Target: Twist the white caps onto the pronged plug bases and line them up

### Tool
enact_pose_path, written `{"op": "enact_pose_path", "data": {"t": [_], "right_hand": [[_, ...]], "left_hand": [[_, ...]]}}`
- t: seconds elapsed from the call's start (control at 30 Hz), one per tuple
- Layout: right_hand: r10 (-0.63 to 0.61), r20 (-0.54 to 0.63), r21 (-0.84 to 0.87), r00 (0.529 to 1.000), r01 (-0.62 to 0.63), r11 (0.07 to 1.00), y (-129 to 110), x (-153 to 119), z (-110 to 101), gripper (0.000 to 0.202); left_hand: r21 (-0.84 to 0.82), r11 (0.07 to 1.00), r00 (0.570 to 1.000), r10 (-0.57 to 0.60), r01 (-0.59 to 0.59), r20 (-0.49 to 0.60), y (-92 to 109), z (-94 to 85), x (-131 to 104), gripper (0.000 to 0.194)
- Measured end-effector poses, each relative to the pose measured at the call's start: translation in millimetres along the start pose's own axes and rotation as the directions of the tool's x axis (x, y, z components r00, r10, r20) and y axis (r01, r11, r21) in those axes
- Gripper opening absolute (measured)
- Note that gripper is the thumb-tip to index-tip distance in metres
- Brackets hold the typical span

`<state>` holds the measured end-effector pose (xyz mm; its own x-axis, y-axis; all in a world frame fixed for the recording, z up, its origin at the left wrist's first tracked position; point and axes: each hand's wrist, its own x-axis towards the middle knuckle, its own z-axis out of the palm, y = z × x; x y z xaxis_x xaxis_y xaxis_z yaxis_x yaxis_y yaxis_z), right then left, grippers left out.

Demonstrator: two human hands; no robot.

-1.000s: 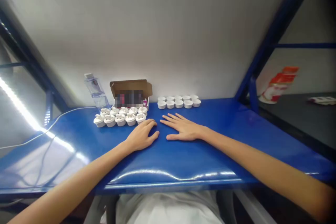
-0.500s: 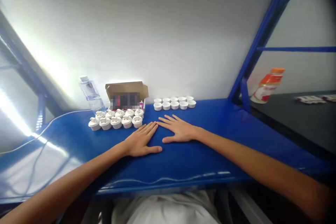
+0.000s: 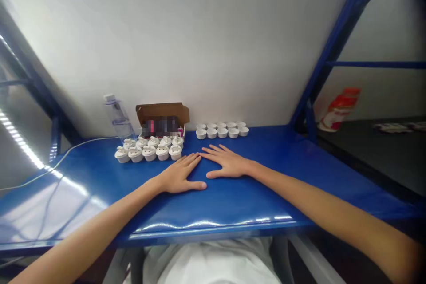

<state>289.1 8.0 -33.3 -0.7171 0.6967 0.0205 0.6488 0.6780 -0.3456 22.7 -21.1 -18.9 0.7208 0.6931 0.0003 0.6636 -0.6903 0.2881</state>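
- Left hand (image 3: 179, 175) flat, right hand (image 3: 229, 163) spread.
- From hands, round white plastic-looking lidded cups (image 3: 149, 155), ten o'clock: likely light, stiff; hold sides.
- Round white open cups (image 3: 222, 133), one o'clock.

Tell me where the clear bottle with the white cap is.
In the head view, the clear bottle stands toward the left, just left of the open cardboard box and behind the lidded white cups.

bare forearms (image 3: 282, 179), slender fingers (image 3: 212, 157), loose, creased white garment (image 3: 213, 262)

The table (image 3: 266, 159) is glossy blue, the cups (image 3: 222, 132) white, the open box (image 3: 159, 109) brown.
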Motion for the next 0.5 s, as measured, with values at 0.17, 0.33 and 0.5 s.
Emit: {"op": "enact_pose_path", "data": {"t": [0.17,0.33,0.5], "right_hand": [[0.004,-0.009,0.019,1.0,-0.004,1.0,-0.3,0.5,-0.1,0.097],[0.044,-0.045,-0.021,0.998,-0.045,0.999,-3.7,-1.9,-2.4,0.103],[0.066,-0.013,-0.026,0.998,-0.066,0.997,-5.8,-2.6,-4.9,0.101]], "left_hand": [[-0.027,0.999,0.999,-0.038,0.039,0.035,1.7,-4.4,0.6,0.109],[-0.023,0.999,0.999,-0.031,0.031,0.032,1.8,-6.0,-0.5,0.107],[-0.013,0.999,0.997,-0.043,0.044,0.061,1.2,-5.4,0.7,0.107]]}}
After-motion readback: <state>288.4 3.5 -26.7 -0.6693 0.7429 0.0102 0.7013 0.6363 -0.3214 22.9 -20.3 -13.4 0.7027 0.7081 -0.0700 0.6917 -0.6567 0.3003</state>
